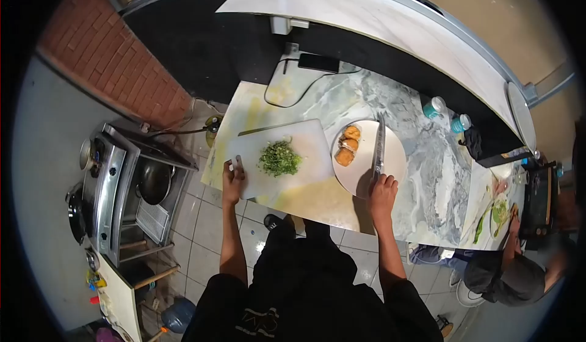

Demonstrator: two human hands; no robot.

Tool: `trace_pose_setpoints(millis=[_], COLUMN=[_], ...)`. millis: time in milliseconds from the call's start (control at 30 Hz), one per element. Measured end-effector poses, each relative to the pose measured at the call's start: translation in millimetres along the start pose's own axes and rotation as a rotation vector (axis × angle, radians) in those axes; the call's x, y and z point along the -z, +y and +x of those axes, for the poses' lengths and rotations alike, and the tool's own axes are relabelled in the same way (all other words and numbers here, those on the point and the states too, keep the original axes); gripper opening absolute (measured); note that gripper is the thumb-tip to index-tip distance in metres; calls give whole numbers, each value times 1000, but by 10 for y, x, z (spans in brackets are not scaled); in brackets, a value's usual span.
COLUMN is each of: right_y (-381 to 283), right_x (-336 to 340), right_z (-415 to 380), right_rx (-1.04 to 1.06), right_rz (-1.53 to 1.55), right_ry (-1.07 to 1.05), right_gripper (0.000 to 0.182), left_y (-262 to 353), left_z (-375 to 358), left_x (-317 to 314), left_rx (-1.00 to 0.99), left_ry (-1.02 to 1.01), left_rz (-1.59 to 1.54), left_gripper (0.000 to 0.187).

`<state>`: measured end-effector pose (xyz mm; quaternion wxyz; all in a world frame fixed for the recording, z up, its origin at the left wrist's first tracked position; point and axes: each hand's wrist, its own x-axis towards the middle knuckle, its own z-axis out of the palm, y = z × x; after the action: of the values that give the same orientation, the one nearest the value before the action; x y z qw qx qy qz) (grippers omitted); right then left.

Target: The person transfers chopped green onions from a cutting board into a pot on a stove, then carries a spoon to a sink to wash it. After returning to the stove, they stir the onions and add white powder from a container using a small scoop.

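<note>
A white cutting board (311,137) lies on the marble-patterned table, with a heap of chopped green herbs (279,159) in its middle. My left hand (232,182) grips the board's left edge by the handle slot. In my right hand (383,194) is a long knife (379,146), its blade pointing away from me over a white plate (390,159). Golden-brown fried pieces of food (348,145) sit in a row along the plate's left side. The plate stands just right of the board.
Behind the board are a dark phone (318,63) and a cable. Two cans (434,107) stand near the back wall. A co-worker (503,275) is at the table's right end, beside green vegetables. On the left is a stove (110,189) with a black wok (154,182) on its lower shelf.
</note>
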<state>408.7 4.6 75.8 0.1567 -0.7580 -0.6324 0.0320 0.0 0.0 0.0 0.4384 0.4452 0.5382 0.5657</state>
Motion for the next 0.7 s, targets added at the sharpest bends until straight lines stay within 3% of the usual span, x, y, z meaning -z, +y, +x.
trace_pose_setpoints(millis=[100, 200, 233, 300, 333, 400, 500, 533, 567, 633, 667, 700], right_y=[-210, -574, -684, -928, -1065, -1331, -1546, -1560, -1607, -1795, -1883, -2002], right_x=[152, 433, 473, 604, 707, 904, 978, 810, 579, 219, 131, 122], right_z=[196, 399, 490, 636, 686, 770, 985, 1079, 1116, 1158, 1146, 1127], right_rx=[149, 380, 400, 494, 515, 494, 627, 676, 696, 326, 203, 217], right_rz=[122, 612, 613, 942, 943, 1203, 1464, 1684, 1677, 2555, 2459, 2448], right_ry=[-23, -307, -315, -645, -662, -917, -1003, -1063, -1093, -1232, -1120, -1180], right_gripper=[29, 43, 43, 50, 50, 43, 37, 37, 37, 40, 46, 46], left_y=[26, 186, 236, 334, 451, 578, 701, 694, 676, 717, 743, 762], left_z=[-56, -194, -227, -326, -410, -582, -847, -974, -1094, -1292, -1415, -1543], left_x=[-19, 40, 86, 193, 247, 408, 580, 704, 793, 861, 904, 951], left_rx=[-51, 13, 8, 83, 86, 111, 145, 130, 115, 91, 75, 59], left_ry=[105, 241, 261, 346, 387, 476, 623, 632, 643, 731, 771, 815], left_rz=[-31, -4, -5, 17, 59, 33, -32, -21, -11, -41, -24, -10], left_gripper=[29, 23, 23, 23, 23, 23, 24, 24, 24, 24, 28, 32])
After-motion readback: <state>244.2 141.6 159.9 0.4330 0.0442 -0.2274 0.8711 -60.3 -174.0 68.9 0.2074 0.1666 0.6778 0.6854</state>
